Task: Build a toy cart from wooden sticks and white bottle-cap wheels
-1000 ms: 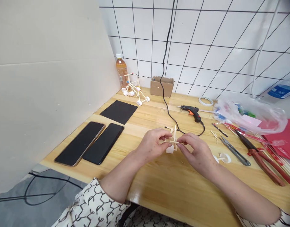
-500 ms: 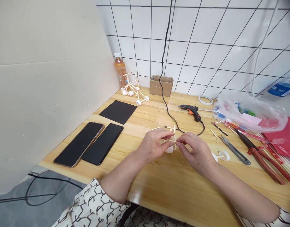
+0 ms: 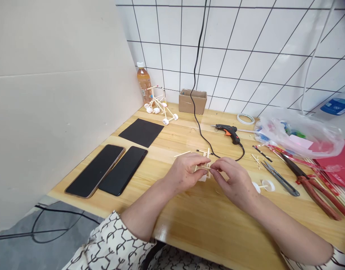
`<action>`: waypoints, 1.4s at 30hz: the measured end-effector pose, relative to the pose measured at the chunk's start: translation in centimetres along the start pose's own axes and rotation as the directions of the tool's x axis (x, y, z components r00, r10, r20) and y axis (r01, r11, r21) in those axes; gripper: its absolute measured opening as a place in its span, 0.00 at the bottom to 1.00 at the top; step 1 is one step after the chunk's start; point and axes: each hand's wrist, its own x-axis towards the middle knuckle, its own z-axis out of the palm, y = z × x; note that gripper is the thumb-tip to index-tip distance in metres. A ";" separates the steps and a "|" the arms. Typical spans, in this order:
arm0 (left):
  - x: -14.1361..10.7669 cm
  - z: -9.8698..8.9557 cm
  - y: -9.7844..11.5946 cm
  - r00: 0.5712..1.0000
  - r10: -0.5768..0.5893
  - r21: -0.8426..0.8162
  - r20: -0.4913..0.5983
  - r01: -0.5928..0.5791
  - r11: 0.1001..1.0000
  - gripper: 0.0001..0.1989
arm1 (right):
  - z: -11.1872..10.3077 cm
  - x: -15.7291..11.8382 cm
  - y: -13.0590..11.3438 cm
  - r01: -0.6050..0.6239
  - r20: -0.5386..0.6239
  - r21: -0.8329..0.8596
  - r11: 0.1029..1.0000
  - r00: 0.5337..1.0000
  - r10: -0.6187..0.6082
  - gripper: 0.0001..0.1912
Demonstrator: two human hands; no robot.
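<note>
A small frame of pale wooden sticks (image 3: 208,153) with a white wheel (image 3: 202,177) stands on the table, partly covered by my fingers. Across it lies a short wooden stick (image 3: 206,168). My left hand (image 3: 186,170) pinches that stick from the left, its thumb and forefinger curved around the frame. From the right, my right hand (image 3: 231,179) holds the stick's other end between thumb and fingertips. Right of my right wrist is a pair of white wheels on a stick axle (image 3: 264,186). One loose stick (image 3: 183,154) lies behind my left hand.
A black glue gun (image 3: 228,131) with its cord lies behind my hands. Thread snips (image 3: 280,179), red-handled pliers (image 3: 310,185) and a plastic bag (image 3: 302,131) are at right. Two phones (image 3: 123,170), black sheet (image 3: 141,132), stick vehicle (image 3: 158,103), bottle (image 3: 144,84) and cardboard box (image 3: 192,102) are leftward and behind.
The view has shifted very slightly. Both hands stay over the stick frame in nearly the same pose; the loose stick behind my left hand shows more.
</note>
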 end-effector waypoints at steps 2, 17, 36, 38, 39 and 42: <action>0.0 0.0 0.0 1.000 0.006 0.004 0.000 -0.006 1.000 0.12 | 0.0 0.0 0.0 -0.002 0.002 -0.002 1.000 1.000 0.002 0.05; 0.2 0.1 -0.1 0.999 0.049 0.017 0.001 -0.049 0.999 0.11 | 0.1 0.0 -0.1 0.013 -0.007 -0.022 1.000 1.000 -0.014 0.05; 0.4 0.1 -0.3 0.997 0.075 0.050 -0.009 -0.074 0.996 0.08 | 0.1 0.1 -0.1 0.018 -0.021 -0.018 1.000 1.000 -0.019 0.06; 0.4 0.1 -0.3 0.997 0.076 0.041 -0.011 -0.075 0.996 0.08 | 0.1 0.1 -0.1 0.018 -0.018 -0.019 1.000 1.000 -0.018 0.06; 0.3 0.1 -0.3 0.997 0.076 0.037 -0.012 -0.075 0.996 0.08 | 0.2 0.1 0.0 0.018 -0.018 -0.020 1.000 1.000 -0.018 0.06; 0.3 0.2 -0.4 0.997 0.074 0.034 -0.015 -0.073 0.997 0.08 | 0.2 0.0 0.1 0.024 -0.021 -0.020 0.999 0.999 -0.025 0.06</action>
